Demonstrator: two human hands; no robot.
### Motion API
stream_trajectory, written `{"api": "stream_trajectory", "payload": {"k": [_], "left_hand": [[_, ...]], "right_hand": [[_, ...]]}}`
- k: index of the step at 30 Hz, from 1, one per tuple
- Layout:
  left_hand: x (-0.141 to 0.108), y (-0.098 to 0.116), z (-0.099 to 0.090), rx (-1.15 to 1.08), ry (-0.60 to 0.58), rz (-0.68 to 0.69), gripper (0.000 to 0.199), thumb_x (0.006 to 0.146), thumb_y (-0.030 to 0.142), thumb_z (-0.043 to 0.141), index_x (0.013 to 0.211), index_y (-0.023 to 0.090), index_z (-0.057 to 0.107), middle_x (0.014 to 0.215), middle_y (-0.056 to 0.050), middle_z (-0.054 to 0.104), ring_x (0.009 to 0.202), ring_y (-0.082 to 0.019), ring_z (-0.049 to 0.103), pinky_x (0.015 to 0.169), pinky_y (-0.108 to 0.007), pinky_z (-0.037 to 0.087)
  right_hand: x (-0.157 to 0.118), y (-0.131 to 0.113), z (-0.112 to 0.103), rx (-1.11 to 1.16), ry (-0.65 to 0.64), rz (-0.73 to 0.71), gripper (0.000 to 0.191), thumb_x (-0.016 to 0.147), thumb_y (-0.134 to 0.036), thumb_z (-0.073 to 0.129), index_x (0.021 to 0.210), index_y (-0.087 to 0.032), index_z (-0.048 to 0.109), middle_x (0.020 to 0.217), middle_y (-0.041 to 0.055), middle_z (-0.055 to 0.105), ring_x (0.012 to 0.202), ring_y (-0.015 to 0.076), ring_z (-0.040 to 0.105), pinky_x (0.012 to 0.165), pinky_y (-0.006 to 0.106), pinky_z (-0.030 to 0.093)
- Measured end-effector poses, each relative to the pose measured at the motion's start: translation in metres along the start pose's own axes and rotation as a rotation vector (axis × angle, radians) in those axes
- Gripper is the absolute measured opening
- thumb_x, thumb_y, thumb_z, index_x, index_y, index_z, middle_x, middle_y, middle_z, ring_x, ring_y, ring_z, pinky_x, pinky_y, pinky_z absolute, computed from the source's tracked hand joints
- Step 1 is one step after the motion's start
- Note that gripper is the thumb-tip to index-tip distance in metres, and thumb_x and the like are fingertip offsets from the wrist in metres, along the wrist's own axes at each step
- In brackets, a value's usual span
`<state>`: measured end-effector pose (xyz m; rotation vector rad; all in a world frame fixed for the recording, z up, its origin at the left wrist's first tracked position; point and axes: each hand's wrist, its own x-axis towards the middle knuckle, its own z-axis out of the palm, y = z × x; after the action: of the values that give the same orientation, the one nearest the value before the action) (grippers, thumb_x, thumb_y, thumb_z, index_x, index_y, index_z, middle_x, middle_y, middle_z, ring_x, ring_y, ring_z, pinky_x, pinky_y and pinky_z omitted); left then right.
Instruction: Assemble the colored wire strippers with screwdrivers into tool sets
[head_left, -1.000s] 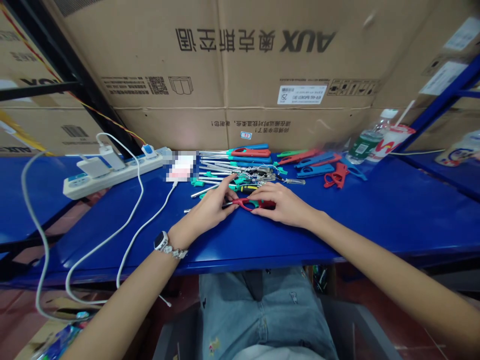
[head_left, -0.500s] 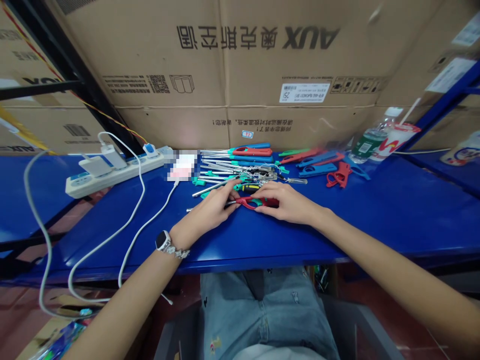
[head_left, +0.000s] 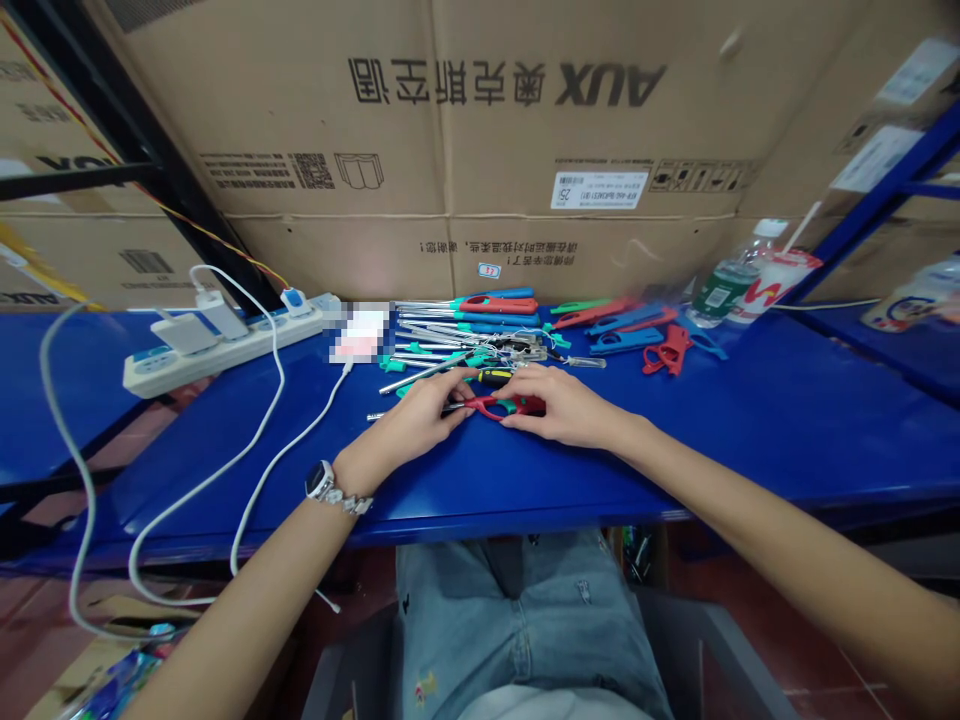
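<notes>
Filling the view well beyond the fingers [head_left: 529, 380]: one huge cardboard box [head_left: 487, 130], print upside down! Next in size, directly under the fingers, blue tabletop [head_left: 480, 490]. Well off to their left, white power strip [head_left: 225, 348]; far out to their right, bottle [head_left: 720, 290] just beside cup [head_left: 772, 285]. And just beyond the fingertips, a busy heap of lighters and metal tubes [head_left: 480, 330], with red and blue shells [head_left: 667, 352] farther right.

Tight quarters, and risky too: could snag on that tangle with any forward drift of the knuckles. Could also lose the pinch on a slackened thumb or a sideways twist, probably sending loose bits into the heap.

Now to the hands! Left hand [head_left: 424, 415] angled in from the left, right hand [head_left: 577, 408] mirroring it from the right, both back-upward, wrists low, thumbs on the near side. Clamped, both sets of fingers, on one red lighter [head_left: 487, 402], crosswise between the hands; on the tabletop or just above, cannot tell. Left fingertips at the front end, right ones around the rear. Smallest of all, peeking out between them: green insert [head_left: 509, 407].
</notes>
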<state>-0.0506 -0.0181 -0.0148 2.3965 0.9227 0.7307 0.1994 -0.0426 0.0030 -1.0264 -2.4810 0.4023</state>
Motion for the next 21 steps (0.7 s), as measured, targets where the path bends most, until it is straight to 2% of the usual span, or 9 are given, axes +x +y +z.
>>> {"api": "stream_trajectory", "payload": {"k": [6,11,15,21], "left_hand": [[0.002,-0.003,0.000,0.070,0.014,0.013,0.027,0.095,0.022,0.061,0.121,0.019,0.066,0.101,-0.007,0.076,0.095,-0.022,0.072,0.087,-0.040,0.059],[0.003,-0.001,-0.002,0.091,0.003,0.010,0.024,0.095,0.024,0.060,0.117,0.019,0.069,0.103,-0.008,0.076,0.095,-0.023,0.072,0.087,-0.041,0.059],[0.003,0.008,-0.003,0.151,-0.019,0.030,0.023,0.092,0.024,0.061,0.113,0.019,0.070,0.108,-0.010,0.073,0.101,-0.026,0.069,0.093,-0.044,0.058],[0.010,0.021,0.004,0.217,-0.024,-0.025,0.042,0.086,0.054,0.074,0.107,0.018,0.069,0.102,-0.011,0.065,0.097,-0.030,0.065,0.084,-0.045,0.056]], "right_hand": [[-0.001,0.001,-0.002,0.069,0.010,0.034,0.028,0.093,-0.028,0.072,0.120,-0.021,0.073,0.100,0.0075,0.070,0.094,0.0219,0.063,0.084,0.037,0.050],[-0.002,0.007,-0.002,0.103,0.017,0.050,0.031,0.093,-0.033,0.073,0.121,-0.020,0.072,0.100,0.0069,0.064,0.087,0.0199,0.061,0.082,0.037,0.052],[-0.001,0.008,0.000,0.051,-0.001,0.051,0.032,0.093,-0.035,0.073,0.120,-0.019,0.072,0.097,0.0065,0.061,0.089,0.0211,0.060,0.083,0.038,0.051],[-0.005,0.001,0.006,0.003,0.038,0.036,0.035,0.097,-0.031,0.067,0.128,-0.016,0.069,0.106,0.0117,0.063,0.104,0.0263,0.059,0.094,0.044,0.051]]}}
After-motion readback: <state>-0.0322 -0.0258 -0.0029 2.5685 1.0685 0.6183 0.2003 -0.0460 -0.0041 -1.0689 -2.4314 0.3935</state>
